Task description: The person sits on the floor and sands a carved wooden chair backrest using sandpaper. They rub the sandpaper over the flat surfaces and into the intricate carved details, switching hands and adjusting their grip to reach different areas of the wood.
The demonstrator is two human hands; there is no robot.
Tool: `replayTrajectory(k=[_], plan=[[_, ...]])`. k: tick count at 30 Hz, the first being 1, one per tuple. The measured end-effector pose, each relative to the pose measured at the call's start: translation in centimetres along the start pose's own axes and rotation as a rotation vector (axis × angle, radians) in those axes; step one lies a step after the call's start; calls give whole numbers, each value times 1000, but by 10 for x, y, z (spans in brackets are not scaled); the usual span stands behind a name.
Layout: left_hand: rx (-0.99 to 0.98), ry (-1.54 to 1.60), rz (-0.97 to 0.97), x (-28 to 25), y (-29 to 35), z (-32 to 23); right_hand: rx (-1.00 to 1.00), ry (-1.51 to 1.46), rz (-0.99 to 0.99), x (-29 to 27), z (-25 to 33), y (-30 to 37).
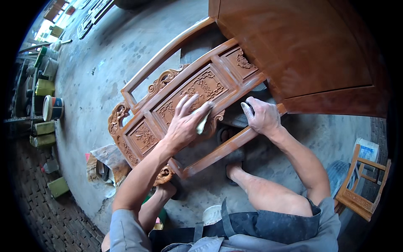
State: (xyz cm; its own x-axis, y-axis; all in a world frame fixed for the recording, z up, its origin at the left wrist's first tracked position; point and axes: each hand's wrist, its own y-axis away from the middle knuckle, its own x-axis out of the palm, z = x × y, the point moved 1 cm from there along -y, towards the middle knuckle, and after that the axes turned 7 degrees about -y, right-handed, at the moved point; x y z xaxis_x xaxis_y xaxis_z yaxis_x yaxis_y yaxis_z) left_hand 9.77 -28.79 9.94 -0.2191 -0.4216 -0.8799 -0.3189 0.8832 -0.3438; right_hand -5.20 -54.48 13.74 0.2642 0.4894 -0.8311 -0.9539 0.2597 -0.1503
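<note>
1. Bare knees and a dark apron are seen nearest the camera, with both forearms reaching out over the concrete floor.
2. A carved wooden panel, reddish-brown with floral relief, is held tilted above the floor, its far end near a large wooden cabinet.
3. The left hand is laid flat on the central carving, fingers spread, with a pale piece of sandpaper or cloth pressed beneath the palm.
4. The right hand is closed around the lower rail, fingers curled together in a firm grasp.
5. The panel is judged stiff and moderately heavy; the plain rails are best gripped, since the pierced scrollwork is likely fragile.
6. Paint cans are stood along the left wall, and a small wooden chair is placed at the right.
</note>
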Motion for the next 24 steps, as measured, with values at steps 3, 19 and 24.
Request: replayTrajectory(k=[3,19,24], plan=[[18,61,38,16,-66,-12,-12,-7,-2,4,-4,2],[211,42,105,8,-99,25,5,22,-4,0,-4,1],[22,-107,-138,-1,-111,67,-6,-10,-15,2,-1,1]])
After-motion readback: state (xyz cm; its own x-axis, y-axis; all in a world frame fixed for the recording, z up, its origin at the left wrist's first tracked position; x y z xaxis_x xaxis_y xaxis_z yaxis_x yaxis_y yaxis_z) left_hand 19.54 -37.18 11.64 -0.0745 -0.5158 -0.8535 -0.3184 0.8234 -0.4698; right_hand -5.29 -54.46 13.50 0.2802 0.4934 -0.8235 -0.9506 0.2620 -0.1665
